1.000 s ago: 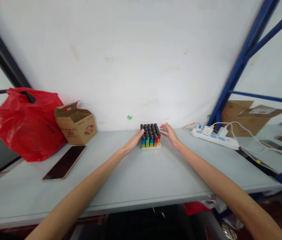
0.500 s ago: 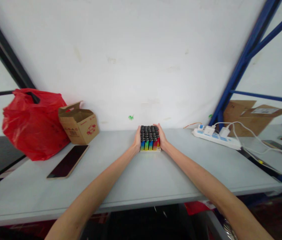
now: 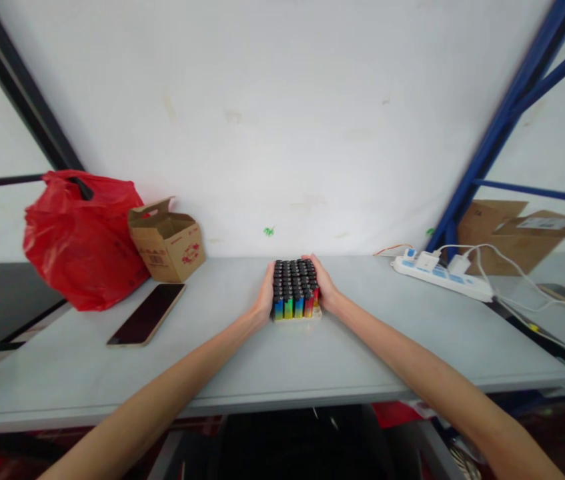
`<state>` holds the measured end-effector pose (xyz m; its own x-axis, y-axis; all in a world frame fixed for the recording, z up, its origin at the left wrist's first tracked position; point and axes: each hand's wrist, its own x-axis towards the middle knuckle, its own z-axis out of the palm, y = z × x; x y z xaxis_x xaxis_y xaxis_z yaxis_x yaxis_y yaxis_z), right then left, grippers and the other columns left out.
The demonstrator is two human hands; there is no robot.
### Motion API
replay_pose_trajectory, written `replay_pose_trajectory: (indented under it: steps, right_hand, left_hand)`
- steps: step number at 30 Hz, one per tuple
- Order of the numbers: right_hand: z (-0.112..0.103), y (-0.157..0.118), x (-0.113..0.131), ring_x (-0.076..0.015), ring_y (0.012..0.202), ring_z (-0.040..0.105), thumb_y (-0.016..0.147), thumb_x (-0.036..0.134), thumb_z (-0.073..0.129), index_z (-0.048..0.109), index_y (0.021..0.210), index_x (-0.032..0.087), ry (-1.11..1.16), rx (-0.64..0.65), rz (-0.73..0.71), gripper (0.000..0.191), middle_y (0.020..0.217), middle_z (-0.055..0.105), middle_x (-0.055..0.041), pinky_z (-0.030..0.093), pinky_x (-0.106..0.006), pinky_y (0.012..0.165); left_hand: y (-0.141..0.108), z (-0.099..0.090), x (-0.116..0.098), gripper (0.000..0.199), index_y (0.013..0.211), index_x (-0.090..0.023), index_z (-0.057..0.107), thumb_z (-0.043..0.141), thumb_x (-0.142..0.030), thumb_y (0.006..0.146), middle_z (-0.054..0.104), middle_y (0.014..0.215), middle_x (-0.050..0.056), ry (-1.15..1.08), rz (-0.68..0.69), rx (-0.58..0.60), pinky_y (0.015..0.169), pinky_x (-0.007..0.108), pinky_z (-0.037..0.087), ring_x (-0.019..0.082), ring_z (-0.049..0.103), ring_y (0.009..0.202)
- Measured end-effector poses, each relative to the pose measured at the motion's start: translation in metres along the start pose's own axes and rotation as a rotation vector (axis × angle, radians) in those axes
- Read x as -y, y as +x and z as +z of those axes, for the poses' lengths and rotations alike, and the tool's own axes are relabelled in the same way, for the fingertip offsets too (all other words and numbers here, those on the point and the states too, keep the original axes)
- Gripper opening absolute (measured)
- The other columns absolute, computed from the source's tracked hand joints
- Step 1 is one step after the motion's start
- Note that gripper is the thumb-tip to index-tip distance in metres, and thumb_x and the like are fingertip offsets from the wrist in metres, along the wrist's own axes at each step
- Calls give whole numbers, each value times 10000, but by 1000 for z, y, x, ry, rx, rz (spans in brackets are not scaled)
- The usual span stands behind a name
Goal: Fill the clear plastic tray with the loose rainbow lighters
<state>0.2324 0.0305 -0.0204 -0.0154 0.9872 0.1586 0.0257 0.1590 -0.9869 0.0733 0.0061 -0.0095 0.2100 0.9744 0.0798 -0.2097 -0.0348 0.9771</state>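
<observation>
A tray of lighters (image 3: 295,290) stands on the pale table near the wall. The lighters are upright in tight rows, with black tops and blue, green, yellow and red bodies along the front. Their pale tray shows as a rim (image 3: 297,319) at the bottom. My left hand (image 3: 265,293) presses against the left side of the block, and my right hand (image 3: 323,287) presses against its right side, so it is held between both palms. Fingers on the far sides are partly hidden.
On the left are a red plastic bag (image 3: 82,247), an open cardboard box (image 3: 175,250) and a phone (image 3: 148,315). To the right lies a white power strip (image 3: 442,277) with chargers and cables, beside a blue metal post (image 3: 492,140). Behind that is a carton (image 3: 502,247).
Both hands have brought the tray of lighters closer to me, away from the wall. The camera view has shifted slightly to the left.
</observation>
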Motion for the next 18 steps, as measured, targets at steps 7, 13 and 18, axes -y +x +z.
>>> replay_pose_trajectory:
  steps: [7, 13, 18]
  right_hand:
    - [-13, 29, 49, -217, 1091, 655, 994, 626, 487, 697, 1086, 200, -569, 182, -248, 484, 1174, 735, -79, 472, -352, 1010]
    - [27, 44, 71, -318, 1086, 692, 855, 756, 630, 765, 1071, 204, -1030, 369, -181, 608, 1159, 767, -146, 504, -407, 966]
    - [30, 48, 71, -372, 1159, 679, 920, 669, 560, 780, 1156, 223, -1181, 410, -76, 551, 1279, 736, -145, 518, -451, 955]
  left_hand:
    - [-15, -57, -8, 839, 1582, -238, 385, 362, -769, 932, 212, 1719, 63, 350, 5, 20, 1289, 433, 262, 234, 199, 1593]
    - [-52, -84, -6, 950, 1591, -257, 378, 641, -728, 809, 284, 1704, 122, 775, 112, 147, 1243, 494, 342, 330, 311, 1557]
    - [-64, -78, -5, 1043, 1532, -202, 460, 806, -675, 669, 385, 1643, 180, 1040, 186, 150, 1242, 510, 349, 386, 393, 1504]
